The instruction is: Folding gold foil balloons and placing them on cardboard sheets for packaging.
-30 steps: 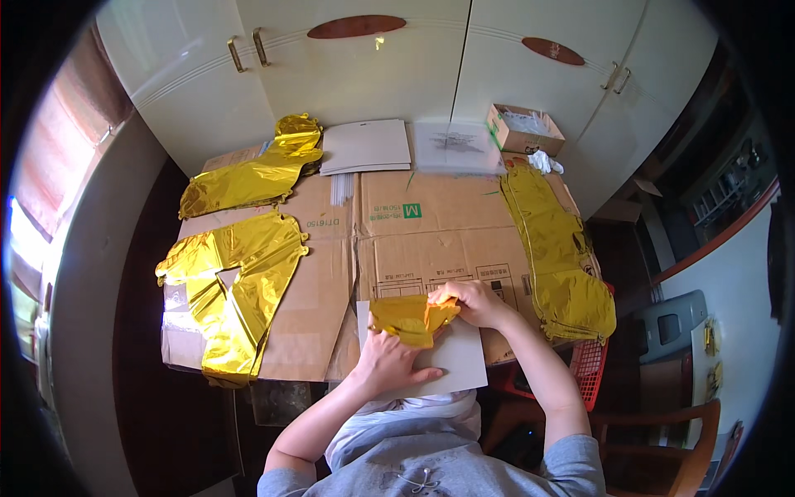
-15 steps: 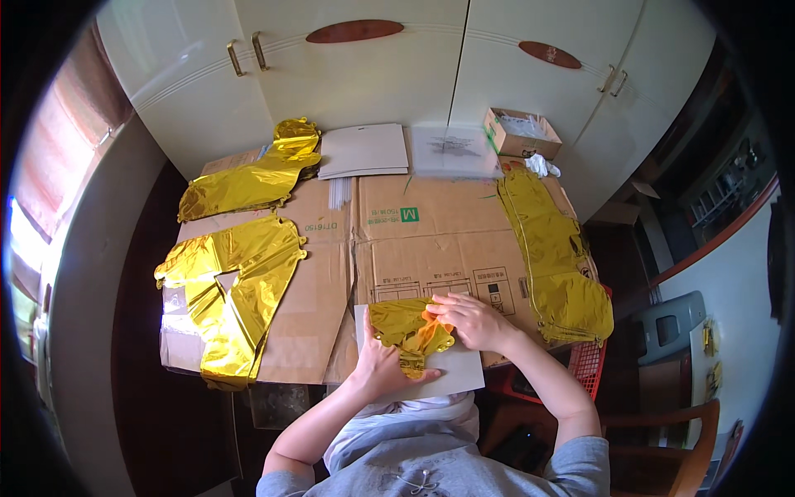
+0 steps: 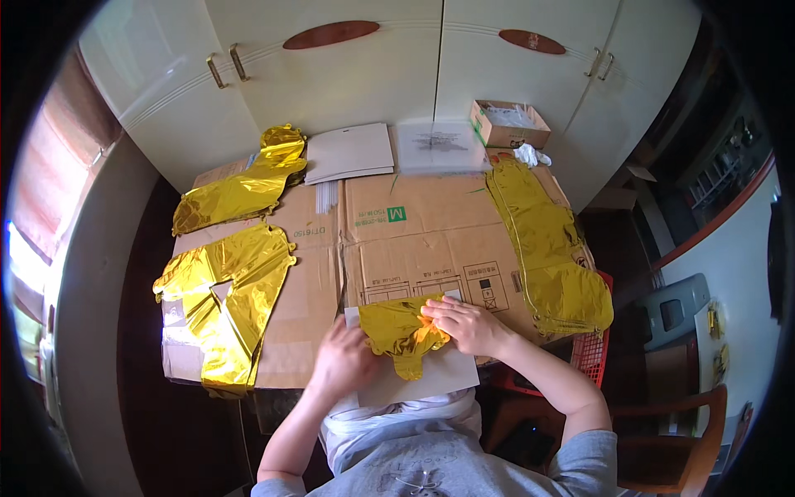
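At the near edge of the table, the person's right hand (image 3: 465,323) presses down on a crumpled piece of gold foil balloon (image 3: 403,331), fingers curled together over its right end so that the foil is pinched between fingertips and the sheet beneath. The left hand (image 3: 344,360) lies flat just beside the foil's left side, fingers spread and palm down, holding nothing that I can make out, though it steadies the pale grey card sheet (image 3: 426,377) on which the foil rests. The bunched foil runs roughly left to right between the two hands, with a short tail hanging toward the person; the right hand is on it, the left only touches its edge, so the right is plainly the nearer. Under the card lies a flattened brown cardboard box (image 3: 414,240) that covers most of the tabletop. Well apart to the left sit two flat gold foil balloon shapes, one large and angular (image 3: 228,298) near the table's left edge, another long one (image 3: 240,186) farther back. Along the right side a long gold foil shape (image 3: 546,248) stretches from the far end toward the near corner, close to the right forearm but not touching the hands. At the far edge lie a stack of white sheets (image 3: 349,151), a clear plastic sleeve (image 3: 439,145) and a small open cardboard carton (image 3: 507,124), all before white cupboard doors (image 3: 373,66). Nothing stands between the hands and the foil.
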Motion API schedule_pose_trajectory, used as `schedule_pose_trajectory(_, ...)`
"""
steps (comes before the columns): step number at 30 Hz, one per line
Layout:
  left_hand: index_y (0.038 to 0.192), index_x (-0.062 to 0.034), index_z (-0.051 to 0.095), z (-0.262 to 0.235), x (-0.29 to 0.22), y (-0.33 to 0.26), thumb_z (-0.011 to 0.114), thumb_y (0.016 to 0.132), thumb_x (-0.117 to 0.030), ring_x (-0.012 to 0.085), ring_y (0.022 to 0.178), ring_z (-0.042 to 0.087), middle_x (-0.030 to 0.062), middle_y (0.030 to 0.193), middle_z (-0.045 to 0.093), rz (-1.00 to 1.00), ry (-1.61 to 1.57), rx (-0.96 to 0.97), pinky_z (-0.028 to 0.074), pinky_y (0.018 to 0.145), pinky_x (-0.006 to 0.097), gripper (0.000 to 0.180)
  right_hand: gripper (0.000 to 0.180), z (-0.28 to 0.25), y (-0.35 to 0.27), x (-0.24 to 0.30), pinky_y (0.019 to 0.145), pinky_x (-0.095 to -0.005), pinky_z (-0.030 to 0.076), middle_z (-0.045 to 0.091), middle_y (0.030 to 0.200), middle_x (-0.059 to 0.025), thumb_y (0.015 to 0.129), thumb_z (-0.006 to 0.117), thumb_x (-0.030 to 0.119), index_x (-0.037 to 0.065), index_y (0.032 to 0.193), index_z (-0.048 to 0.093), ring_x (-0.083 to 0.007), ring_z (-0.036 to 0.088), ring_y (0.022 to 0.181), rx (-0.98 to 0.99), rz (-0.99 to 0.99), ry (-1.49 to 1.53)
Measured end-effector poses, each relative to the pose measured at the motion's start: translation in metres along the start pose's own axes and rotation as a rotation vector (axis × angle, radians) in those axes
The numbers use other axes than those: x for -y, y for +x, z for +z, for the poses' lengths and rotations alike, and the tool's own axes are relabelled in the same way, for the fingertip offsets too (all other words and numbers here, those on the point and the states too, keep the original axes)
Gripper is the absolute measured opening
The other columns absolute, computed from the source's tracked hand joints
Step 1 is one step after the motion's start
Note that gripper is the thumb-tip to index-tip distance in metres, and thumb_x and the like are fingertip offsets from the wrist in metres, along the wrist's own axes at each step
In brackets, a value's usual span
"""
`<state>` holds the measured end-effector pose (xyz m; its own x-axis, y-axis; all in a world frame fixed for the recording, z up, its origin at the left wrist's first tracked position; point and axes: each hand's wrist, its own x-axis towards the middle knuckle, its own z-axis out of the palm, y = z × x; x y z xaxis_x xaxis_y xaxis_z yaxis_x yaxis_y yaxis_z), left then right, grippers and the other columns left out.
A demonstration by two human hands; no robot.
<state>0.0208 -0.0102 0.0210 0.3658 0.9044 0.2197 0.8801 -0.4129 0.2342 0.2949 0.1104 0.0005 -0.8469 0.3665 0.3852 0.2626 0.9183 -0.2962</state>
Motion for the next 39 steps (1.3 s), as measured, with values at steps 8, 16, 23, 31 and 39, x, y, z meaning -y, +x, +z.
schedule_pose_trajectory(8,0.135,0.0012,0.049,-0.029,0.014,0.066,0.053,0.093,-0.024,0.0325,0.134,0.044,0.0216,0.134,0.054,-0.013,-0.014,0.020,0.026,0.115,0.050,0.049,0.023,-0.003,0.000,0.002,0.107,-0.0410,0.044,0.062,0.126,-0.0115,0.086,0.051,0.005,0.000,0.106,0.062,-0.0249,0.057,0.122,0.018,0.023,-0.026)
schedule_pose_trajectory(16,0.144,0.0061,0.035,0.010,-0.012,0.050,0.035,0.096,-0.061,0.0324,0.145,0.024,0.0231,0.152,0.031,-0.068,-0.045,0.206,0.015,0.118,0.050,0.083,0.029,-0.001,-0.001,0.003,0.107,-0.0414,0.043,0.062,0.126,-0.0119,0.087,0.052,0.006,0.000,0.114,0.060,-0.0254,0.058,0.121,-0.010,0.029,-0.021)
schedule_pose_trajectory(23,0.143,0.0087,0.035,0.029,-0.029,0.039,0.040,0.084,-0.076,0.0408,0.144,0.021,0.0294,0.150,0.030,-0.041,0.068,0.096,0.015,0.116,0.055,0.103,0.034,-0.002,-0.001,0.003,0.109,-0.0418,0.041,0.060,0.129,-0.0134,0.086,0.057,0.013,0.000,0.118,0.058,-0.0266,0.055,0.124,0.014,0.024,-0.015)
schedule_pose_trajectory(31,0.143,0.0067,0.037,0.034,-0.029,0.038,0.038,0.082,-0.079,0.0389,0.146,0.019,0.0270,0.152,0.030,-0.052,0.119,0.105,0.012,0.117,0.055,0.105,0.092,-0.031,-0.010,0.062,0.116,-0.0588,0.018,0.041,0.146,-0.0159,0.072,0.069,0.063,0.002,0.137,0.046,-0.0377,0.030,0.141,0.376,-0.014,-0.131)
schedule_pose_trajectory(39,0.146,-0.0024,0.039,0.033,-0.044,0.033,0.033,0.079,-0.085,0.0466,0.143,0.020,0.0282,0.151,0.030,-0.053,0.054,0.073,0.013,0.111,0.065,0.106,0.100,-0.012,-0.018,0.063,0.114,-0.0605,0.019,0.034,0.149,-0.0199,0.069,0.072,0.061,0.002,0.143,0.038,-0.0406,0.025,0.141,0.332,0.048,-0.148)
